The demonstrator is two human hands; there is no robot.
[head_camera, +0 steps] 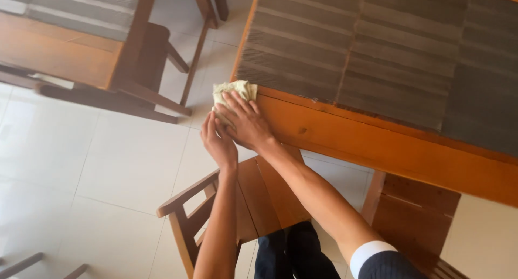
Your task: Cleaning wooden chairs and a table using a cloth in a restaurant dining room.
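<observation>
While the big wooden table fills the right side of the view, its top is covered with dark striped mats, and only the orange wood edge is bare. Below it stands a wooden chair, pushed near the table, and another chair sits to the right. A second table with a chair is well apart at the upper left, on the pale tiled floor. The right hand lies flat on a small pale cloth at the corner of the table, fingers spread and pressing down on it. The left hand is just beside it, touching the edge of the cloth from below, fingers close together and slightly bent; I cannot tell if it grips the cloth. The cloth sits right on the table's corner, partly hanging over the edge. It looks like the wiping of the wood edge is in hand, right at the corner. I think the next move calls for steady pressing, so the cloth does not slip off the corner.
</observation>
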